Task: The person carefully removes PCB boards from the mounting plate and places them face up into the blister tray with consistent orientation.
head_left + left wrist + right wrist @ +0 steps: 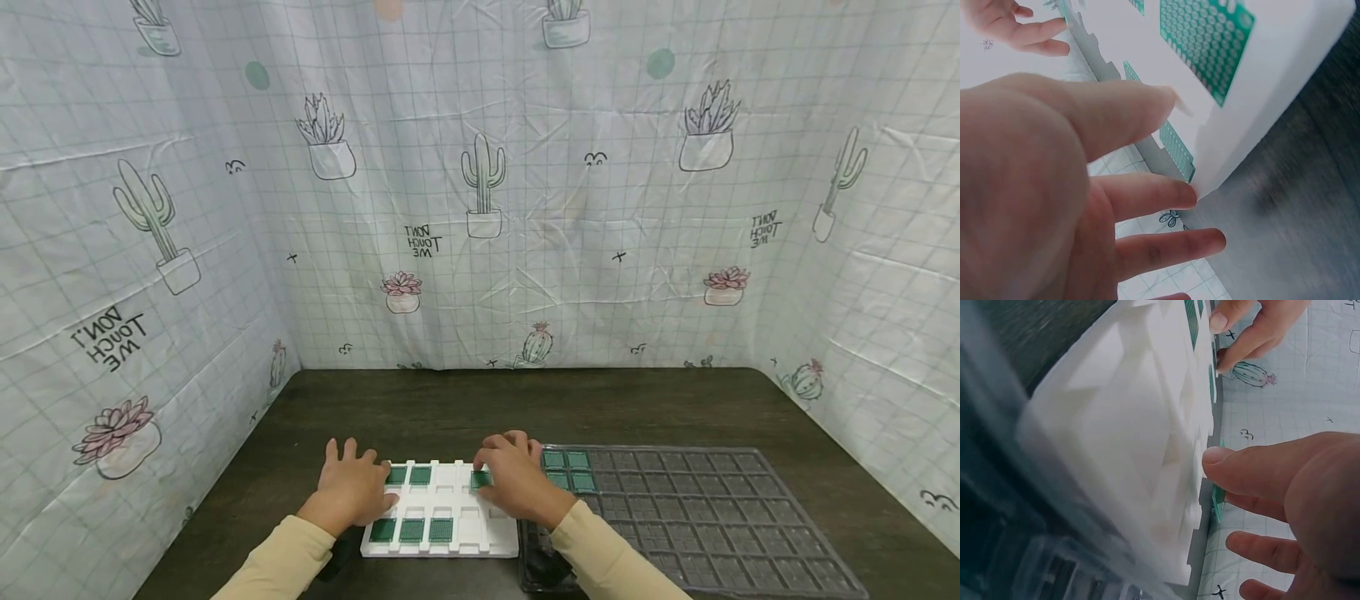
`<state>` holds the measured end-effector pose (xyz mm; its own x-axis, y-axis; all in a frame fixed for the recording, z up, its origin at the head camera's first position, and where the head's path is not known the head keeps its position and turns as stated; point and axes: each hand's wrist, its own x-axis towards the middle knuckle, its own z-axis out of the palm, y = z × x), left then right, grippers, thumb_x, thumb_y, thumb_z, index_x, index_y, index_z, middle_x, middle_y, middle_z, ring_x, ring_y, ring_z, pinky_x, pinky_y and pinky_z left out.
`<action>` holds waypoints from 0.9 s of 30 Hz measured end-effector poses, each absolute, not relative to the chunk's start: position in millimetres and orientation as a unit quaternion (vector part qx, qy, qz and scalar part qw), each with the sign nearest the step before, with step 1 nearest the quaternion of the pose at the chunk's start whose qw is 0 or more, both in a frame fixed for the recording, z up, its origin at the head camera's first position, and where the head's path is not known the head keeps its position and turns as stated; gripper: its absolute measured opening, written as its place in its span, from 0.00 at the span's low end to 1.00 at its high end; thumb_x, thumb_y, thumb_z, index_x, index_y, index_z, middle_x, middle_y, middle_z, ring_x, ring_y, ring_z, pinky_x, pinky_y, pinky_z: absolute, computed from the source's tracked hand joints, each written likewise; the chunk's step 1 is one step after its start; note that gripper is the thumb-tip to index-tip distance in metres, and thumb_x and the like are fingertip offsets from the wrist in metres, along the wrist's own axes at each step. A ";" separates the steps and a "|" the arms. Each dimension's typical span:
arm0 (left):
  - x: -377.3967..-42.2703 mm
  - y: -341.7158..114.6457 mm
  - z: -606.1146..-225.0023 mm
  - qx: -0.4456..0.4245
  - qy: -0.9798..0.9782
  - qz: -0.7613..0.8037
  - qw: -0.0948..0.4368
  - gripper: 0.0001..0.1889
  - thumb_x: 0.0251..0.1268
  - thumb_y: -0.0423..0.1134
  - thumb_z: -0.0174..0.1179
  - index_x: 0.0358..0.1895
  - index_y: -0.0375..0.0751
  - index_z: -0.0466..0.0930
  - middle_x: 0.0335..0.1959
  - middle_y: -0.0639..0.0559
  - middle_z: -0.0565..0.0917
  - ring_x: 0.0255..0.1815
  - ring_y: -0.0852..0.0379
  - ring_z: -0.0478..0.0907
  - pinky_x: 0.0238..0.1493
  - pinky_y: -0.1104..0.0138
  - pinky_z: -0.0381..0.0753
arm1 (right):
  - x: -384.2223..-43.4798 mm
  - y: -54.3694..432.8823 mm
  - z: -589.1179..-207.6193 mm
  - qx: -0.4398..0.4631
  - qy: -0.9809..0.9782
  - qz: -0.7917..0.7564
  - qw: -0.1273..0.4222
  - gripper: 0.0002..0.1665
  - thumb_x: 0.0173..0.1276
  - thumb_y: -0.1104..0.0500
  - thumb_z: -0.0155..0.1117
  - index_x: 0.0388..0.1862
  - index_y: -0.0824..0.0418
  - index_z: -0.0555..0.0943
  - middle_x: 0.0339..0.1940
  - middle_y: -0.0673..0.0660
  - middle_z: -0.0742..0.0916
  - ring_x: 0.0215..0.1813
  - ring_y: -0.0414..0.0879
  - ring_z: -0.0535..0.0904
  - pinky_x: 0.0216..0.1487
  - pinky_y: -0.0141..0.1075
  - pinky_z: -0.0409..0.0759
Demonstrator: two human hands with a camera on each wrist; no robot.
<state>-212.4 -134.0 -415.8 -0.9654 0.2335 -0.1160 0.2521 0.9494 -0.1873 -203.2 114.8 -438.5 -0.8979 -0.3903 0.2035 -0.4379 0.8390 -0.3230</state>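
A white slotted tray (491, 550) lies on the table in front of me, with green perforated circuit boards in some slots. Three boards (412, 531) fill part of its front row, and two more (421, 475) show in the back row. My left hand (354, 492) rests at the tray's left end, its fingers fairly straight in the left wrist view. Between thumb and finger, my right hand (517, 479) pinches another green circuit board (1218, 499) over the back row's right part. The right hand's other fingers reach past that board.
Right of the white tray, a large clear plastic tray (750, 454) with many compartments covers much of the table. Several green boards (577, 471) sit in its back left corner. A printed cactus curtain (600, 292) encloses the dark wooden table (420, 408) at the back and sides.
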 end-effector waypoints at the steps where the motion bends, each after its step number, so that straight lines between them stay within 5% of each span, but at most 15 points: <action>1: -212.2 -134.0 -415.5 0.122 0.986 -0.102 0.047 0.29 0.63 0.59 0.60 0.61 0.44 0.79 0.64 0.42 0.77 0.71 0.31 0.61 0.71 0.32 0.49 | -203.1 116.0 -438.6 0.218 -0.956 0.185 0.065 0.13 0.61 0.55 0.72 0.45 0.52 0.84 0.64 0.59 0.78 0.68 0.63 0.62 0.58 0.63 0.58; 27: -213.4 -132.6 -417.7 0.120 0.986 -0.106 0.044 0.30 0.62 0.59 0.61 0.61 0.43 0.79 0.63 0.41 0.77 0.70 0.30 0.62 0.70 0.32 0.49 | -195.0 129.1 -433.0 0.204 -0.959 0.195 0.037 0.13 0.61 0.57 0.72 0.46 0.52 0.83 0.65 0.60 0.77 0.69 0.63 0.61 0.57 0.62 0.55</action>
<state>-213.4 -132.6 -417.7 -0.9672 0.2282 -0.1119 0.2468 0.9487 -0.1976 -195.0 129.1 -433.0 -0.9142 -0.3764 0.1505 -0.4053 0.8412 -0.3581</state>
